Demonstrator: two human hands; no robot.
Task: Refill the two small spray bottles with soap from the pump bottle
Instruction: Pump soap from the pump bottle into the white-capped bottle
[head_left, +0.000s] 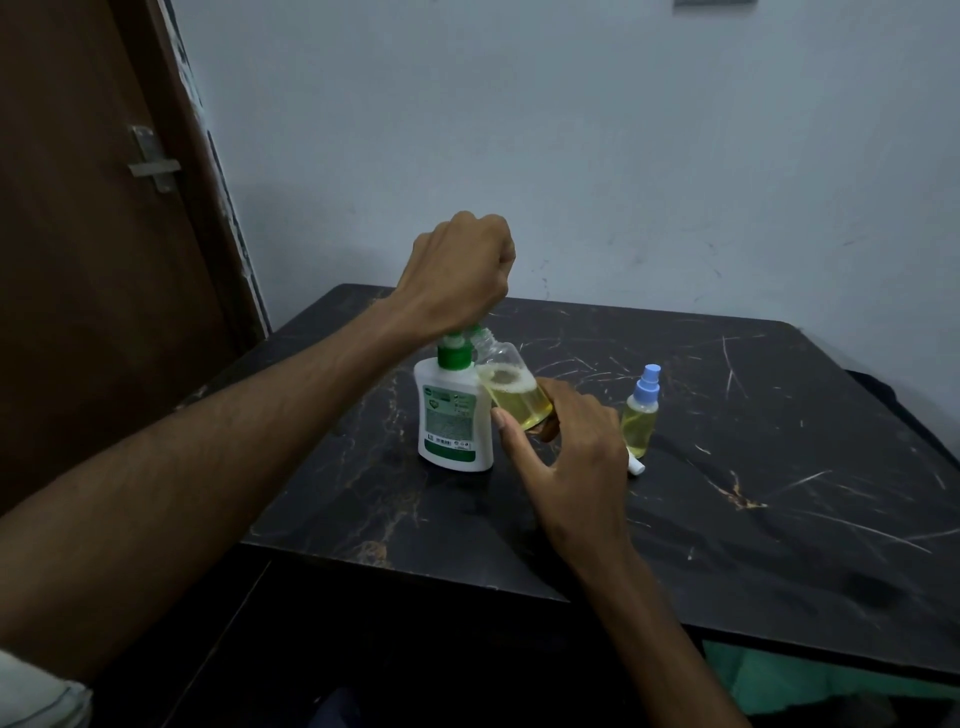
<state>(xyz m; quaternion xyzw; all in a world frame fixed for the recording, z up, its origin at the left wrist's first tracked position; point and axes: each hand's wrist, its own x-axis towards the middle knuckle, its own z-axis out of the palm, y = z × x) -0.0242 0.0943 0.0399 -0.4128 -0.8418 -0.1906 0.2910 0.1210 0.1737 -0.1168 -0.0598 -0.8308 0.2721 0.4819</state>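
Left forearm: nearest my view, it runs from the lower left corner up toward the pump bottle (454, 415).
Left hand (460, 270): I have it fisted over the top of the pump bottle, fingers curled down over the green pump head, which it mostly hides; only the green collar shows below the fist.
Right hand (569, 441): just right of the pump bottle, fingers and thumb wrapped round the base of the open spray bottle (511, 387).
Pump bottle: white body with a green and white label, standing upright on the desk (779, 519), toward its left half.
Open spray bottle: clear, uncapped, tilted so its neck leans left and meets the pump bottle's nozzle; I see it about half full of pale yellow soap with a ring of foam on top. Its side touches or nearly touches the pump bottle's shoulder; I cannot tell which.
Second spray bottle (641, 413): upright on the desk to the right of the pump bottle, beyond my right hand, blue spray cap on, filled most of the way with the same yellow liquid.
Loose white piece (636, 466): lying on the desk at the foot of the second spray bottle, partly hidden by my right hand; I cannot tell what it is.
Desk: dark marbled top with pale veins.
Door (78, 260): brown, with a metal latch, well left of the pump bottle.
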